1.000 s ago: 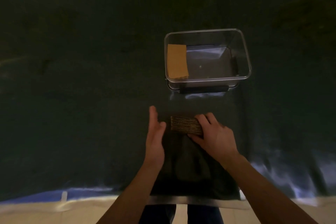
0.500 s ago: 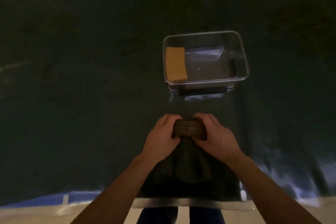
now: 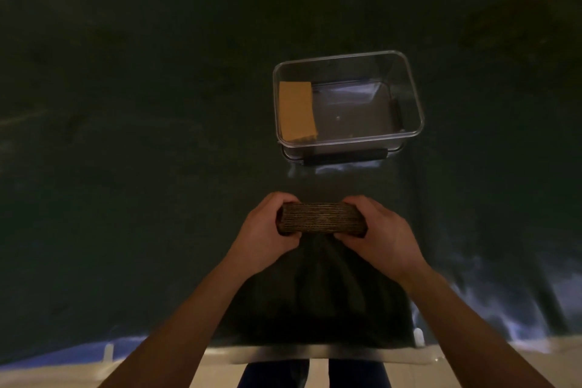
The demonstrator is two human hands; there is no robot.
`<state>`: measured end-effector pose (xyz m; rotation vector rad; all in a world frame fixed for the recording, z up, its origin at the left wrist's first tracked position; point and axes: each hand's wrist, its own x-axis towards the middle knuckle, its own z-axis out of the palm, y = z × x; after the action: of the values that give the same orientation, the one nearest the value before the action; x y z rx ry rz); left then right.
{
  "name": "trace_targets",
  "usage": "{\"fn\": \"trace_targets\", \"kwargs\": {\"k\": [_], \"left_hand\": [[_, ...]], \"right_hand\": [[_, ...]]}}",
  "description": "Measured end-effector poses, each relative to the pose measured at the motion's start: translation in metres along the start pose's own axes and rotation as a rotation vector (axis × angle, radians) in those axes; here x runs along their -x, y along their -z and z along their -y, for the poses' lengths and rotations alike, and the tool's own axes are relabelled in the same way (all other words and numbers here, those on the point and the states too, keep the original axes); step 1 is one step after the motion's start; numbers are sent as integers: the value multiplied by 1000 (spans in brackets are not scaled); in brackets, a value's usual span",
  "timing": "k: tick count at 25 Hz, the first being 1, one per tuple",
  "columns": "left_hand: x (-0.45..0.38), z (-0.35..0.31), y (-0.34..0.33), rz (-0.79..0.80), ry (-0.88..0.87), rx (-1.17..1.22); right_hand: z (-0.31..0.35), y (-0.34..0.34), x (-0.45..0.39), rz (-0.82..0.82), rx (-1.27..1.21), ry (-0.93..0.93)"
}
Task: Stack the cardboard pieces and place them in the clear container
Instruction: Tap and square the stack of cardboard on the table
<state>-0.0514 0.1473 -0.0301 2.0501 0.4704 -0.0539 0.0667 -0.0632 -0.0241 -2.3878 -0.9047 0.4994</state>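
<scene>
While the stack of cardboard pieces sat clamped between the two hands, its long axis ran left to right across the view, its layered edge turned toward the camera. Left hand: fingers curled over the far side of the stack's left end, thumb underneath, closed on it. Right hand: fingers wrapped over the right end in the same way, closed on it. Whether the stack rested on the dark cloth covering the desk or was held just above it could not be told. Clear container: straight ahead of the stack and slightly to the right, well apart from it, long side also running left to right, a dark handle along its near side. Inside it, one tan cardboard piece lay against the left wall, long axis running away from the person; the floor to its right lay bare. Judgement: the open space lay nearer the right hand, and the stack would likely need a quarter turn to sit beside the tan piece.
</scene>
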Motion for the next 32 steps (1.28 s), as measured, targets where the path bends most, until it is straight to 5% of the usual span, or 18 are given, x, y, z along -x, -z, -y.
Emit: {"fn": "trace_targets", "kwargs": {"k": [7, 12, 17, 22, 32], "left_hand": [[0, 2, -12, 13, 95, -21], [5, 6, -6, -30, 94, 36], [7, 8, -11, 0, 85, -49], [10, 10, -6, -64, 2, -19], [8, 25, -19, -14, 43, -119]], "right_hand": [[6, -15, -1, 87, -97, -110], [7, -10, 2, -11, -59, -42], [8, -15, 5, 104, 0, -62], [8, -11, 7, -8, 54, 45], [3, -23, 5, 86, 139, 14]]}}
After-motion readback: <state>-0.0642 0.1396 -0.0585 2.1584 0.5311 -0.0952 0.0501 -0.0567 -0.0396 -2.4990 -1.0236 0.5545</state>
